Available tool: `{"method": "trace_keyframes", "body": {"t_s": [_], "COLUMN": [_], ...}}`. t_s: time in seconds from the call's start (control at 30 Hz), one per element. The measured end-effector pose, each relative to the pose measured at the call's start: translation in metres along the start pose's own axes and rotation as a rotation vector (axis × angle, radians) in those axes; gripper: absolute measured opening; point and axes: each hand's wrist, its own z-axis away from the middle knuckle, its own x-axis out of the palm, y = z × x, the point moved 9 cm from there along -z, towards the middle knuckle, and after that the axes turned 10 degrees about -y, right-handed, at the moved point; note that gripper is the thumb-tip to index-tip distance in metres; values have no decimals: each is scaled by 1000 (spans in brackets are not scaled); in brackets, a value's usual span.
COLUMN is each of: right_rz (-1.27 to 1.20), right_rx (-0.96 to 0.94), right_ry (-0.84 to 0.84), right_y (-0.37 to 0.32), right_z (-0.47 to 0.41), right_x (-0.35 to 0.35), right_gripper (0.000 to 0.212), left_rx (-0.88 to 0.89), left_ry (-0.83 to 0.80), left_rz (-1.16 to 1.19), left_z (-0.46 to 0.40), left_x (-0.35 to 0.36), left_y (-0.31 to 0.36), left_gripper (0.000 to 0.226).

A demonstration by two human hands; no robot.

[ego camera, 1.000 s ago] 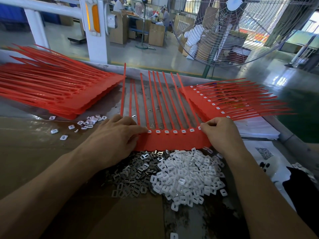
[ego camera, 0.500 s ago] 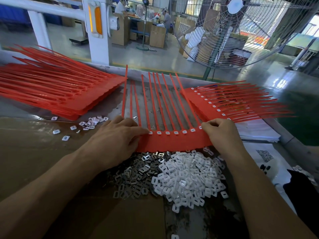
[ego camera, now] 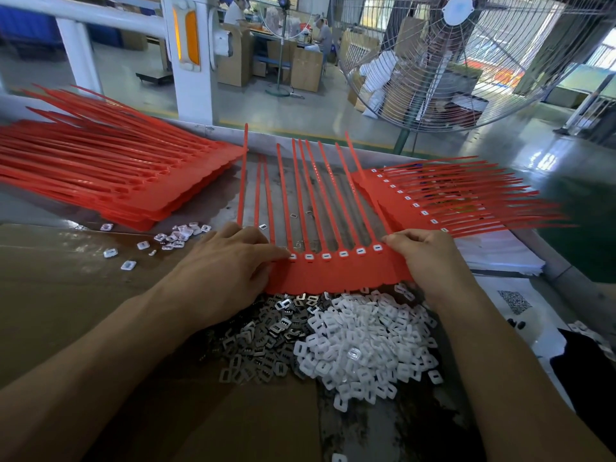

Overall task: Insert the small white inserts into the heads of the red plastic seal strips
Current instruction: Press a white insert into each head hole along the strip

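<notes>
A sheet of joined red seal strips [ego camera: 340, 273] lies flat in front of me, tails pointing away. A row of white inserts sits in its heads. My left hand [ego camera: 220, 271] rests on the sheet's left part, fingers fairly straight, with the index tip at the leftmost visible insert. My right hand [ego camera: 430, 258] has its fingers curled and pinches the sheet's right end beside the last insert. Just below the sheet lies a heap of loose white inserts [ego camera: 363, 345].
A pile of grey metal clips [ego camera: 263, 331] lies left of the white heap. Stacks of red strips lie at the far left [ego camera: 116, 181] and at the right [ego camera: 450, 201]. A few loose clear pieces [ego camera: 173, 238] lie near the left stack. A big fan [ego camera: 450, 55] stands behind the bench.
</notes>
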Motion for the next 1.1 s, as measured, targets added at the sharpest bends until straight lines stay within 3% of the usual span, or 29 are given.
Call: {"method": "trace_keyframes", "body": {"t_s": [0.23,0.43,0.6,1.1], "right_rz": [-242,-183,-144,-222], "right_rx": [64,116,121,-107], "right_ry": [-50,-123,-181,-70], "right_y": [1,5,4,-25], "right_z": [3,4,4,12], "right_x": [6,10,14,-1], "right_gripper": [16,30,23,22], "left_rx": [2,-3,1,19], "left_ry": [1,0,1,17], "left_rz": [-1,0,-1,40], "left_z": [0,1,1,2], "left_x": [0,1,0,-5], "left_y": [0,0,1,8], "left_gripper": [42,42,41,49]}}
